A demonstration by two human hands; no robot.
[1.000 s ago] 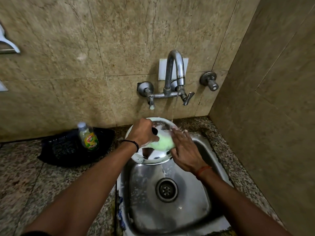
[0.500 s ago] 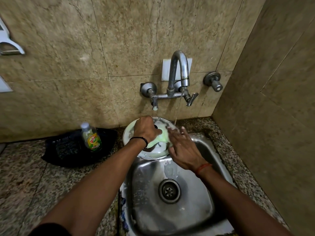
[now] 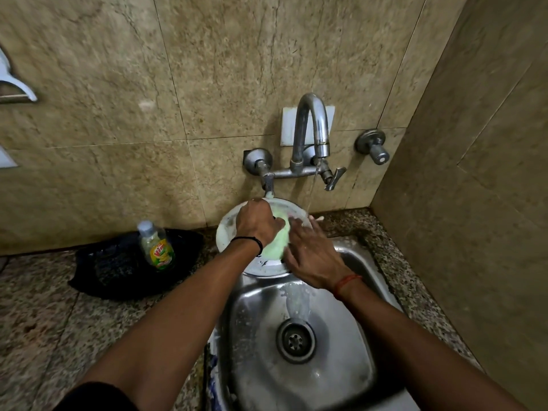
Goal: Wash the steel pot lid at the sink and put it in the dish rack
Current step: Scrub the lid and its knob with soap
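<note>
The round steel pot lid [image 3: 227, 236] is held tilted over the back left corner of the steel sink [image 3: 350, 369], smeared with foam. My left hand [image 3: 256, 223] reaches over its top and grips it at the middle, where a bit of black knob shows. A soapy green sponge [image 3: 276, 247] lies against the lid's face between my hands. My right hand [image 3: 314, 259] presses on the sponge with its fingers spread. A thin stream of water [image 3: 311, 191] from the tap [image 3: 311, 129] falls just right of the lid.
A black mesh dish rack [image 3: 112, 271] sits on the granite counter left of the sink, with a dish soap bottle [image 3: 155, 247] standing in it. The drain [image 3: 295, 341] is in the middle of the basin. Tiled walls close in behind and to the right.
The sponge has slid down across the lid's face under my right hand. My left hand has kept its grip on the lid, which stays by the tap.
</note>
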